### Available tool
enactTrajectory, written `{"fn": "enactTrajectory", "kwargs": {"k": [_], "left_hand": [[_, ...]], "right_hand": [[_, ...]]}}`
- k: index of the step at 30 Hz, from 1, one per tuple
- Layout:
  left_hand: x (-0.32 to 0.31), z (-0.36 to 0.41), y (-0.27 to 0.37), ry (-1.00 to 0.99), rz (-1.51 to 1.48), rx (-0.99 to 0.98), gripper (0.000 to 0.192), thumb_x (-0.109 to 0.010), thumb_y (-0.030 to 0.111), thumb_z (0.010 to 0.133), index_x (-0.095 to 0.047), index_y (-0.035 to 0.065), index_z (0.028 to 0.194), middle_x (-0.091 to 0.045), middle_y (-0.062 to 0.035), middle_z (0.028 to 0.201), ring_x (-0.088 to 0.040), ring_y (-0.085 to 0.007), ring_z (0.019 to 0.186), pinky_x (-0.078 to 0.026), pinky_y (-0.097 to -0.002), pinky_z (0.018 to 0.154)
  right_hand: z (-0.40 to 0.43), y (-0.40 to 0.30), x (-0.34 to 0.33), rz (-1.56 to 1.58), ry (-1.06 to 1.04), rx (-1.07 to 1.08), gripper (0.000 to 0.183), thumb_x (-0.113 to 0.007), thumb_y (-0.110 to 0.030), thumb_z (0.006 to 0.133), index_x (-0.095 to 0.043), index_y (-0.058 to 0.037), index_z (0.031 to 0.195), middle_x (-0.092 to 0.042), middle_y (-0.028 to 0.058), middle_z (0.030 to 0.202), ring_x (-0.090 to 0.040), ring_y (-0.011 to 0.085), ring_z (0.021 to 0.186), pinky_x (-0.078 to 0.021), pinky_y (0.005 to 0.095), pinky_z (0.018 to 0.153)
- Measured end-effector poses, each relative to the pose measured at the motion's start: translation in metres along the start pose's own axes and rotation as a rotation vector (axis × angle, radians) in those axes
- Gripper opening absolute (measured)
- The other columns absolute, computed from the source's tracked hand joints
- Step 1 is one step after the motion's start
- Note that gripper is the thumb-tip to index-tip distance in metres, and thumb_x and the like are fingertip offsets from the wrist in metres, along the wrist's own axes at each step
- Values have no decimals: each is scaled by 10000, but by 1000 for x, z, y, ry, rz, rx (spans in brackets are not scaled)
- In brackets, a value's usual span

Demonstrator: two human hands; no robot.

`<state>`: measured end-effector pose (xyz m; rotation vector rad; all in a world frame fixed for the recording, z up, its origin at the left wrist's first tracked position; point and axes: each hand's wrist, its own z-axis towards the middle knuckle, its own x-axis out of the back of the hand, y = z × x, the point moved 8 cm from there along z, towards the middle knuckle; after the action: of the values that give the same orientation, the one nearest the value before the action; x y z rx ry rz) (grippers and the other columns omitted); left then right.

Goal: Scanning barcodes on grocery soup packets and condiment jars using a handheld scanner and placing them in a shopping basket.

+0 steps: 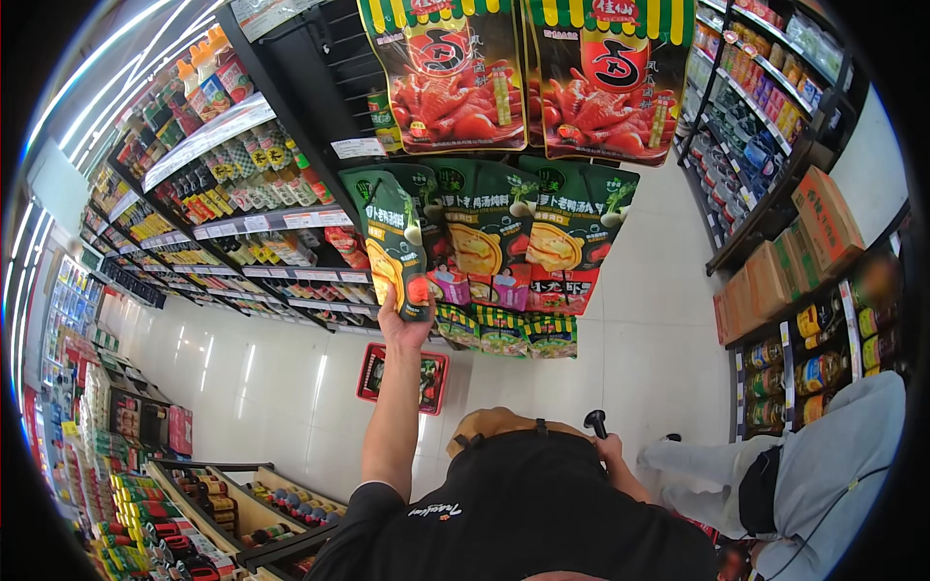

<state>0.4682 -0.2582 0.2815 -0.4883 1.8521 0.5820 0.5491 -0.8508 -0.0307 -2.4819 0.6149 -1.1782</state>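
My left hand is raised and grips the lower end of a dark green seasoning pouch. That pouch tilts at the left end of a row of matching green pouches on a hanging display. Whether its top still hangs from a hook, I cannot tell. Down by my right hip, my right hand is closed around a black handheld device with a rounded head. Larger black-and-red pouches hang above the green row. Below it are smaller red packets and green-and-yellow packets.
A red shopping basket with goods inside stands on the tiled floor. Sauce shelves run along the left. Cardboard boxes and oil bottles line the right. A person in light clothing stands close at my right.
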Motion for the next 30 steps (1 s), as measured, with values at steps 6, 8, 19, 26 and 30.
{"fn": "enactTrajectory", "kwargs": {"k": [6, 8, 19, 26, 30], "left_hand": [[-14, -14, -16, -277, -71, 141, 484, -640, 430, 958, -596, 78, 1288, -692, -76, 1204, -697, -190, 992, -543, -354, 770], [-16, -18, -21, -309, -69, 172, 475, -627, 425, 967, -596, 80, 1291, -693, -74, 1205, -699, -190, 988, -544, -355, 768], [-13, -23, -27, -172, -22, 159, 397, -572, 356, 1006, -594, 72, 1283, -717, -70, 1141, -711, -188, 934, -520, -361, 747], [1, -23, -4, -40, 161, -11, 375, -642, 351, 981, -622, 73, 1232, -720, -56, 1056, -688, -167, 909, -521, -330, 721], [11, -25, 27, -22, 390, -175, 354, -646, 366, 986, -630, 92, 1210, -713, -39, 1029, -678, -161, 896, -532, -309, 724]], "right_hand": [[-4, 0, 3, -26, 18, 15, 427, -753, -372, 782, -693, 49, 820, -686, 158, 645, -699, 259, 566, -563, 378, 581], [-2, -5, 4, -23, 10, 17, 426, -752, -371, 780, -691, 49, 820, -686, 158, 645, -699, 258, 567, -562, 379, 581], [-2, 5, -2, 9, 17, 19, 443, -756, -379, 761, -700, 54, 837, -692, 173, 671, -706, 287, 602, -568, 399, 617], [5, 42, -17, -111, 95, 16, 444, -759, -377, 756, -713, 54, 854, -707, 200, 715, -727, 311, 665, -574, 403, 649], [-4, 8, -13, -74, 41, 46, 445, -755, -368, 755, -706, 63, 851, -699, 192, 685, -719, 300, 624, -572, 398, 635]]}}
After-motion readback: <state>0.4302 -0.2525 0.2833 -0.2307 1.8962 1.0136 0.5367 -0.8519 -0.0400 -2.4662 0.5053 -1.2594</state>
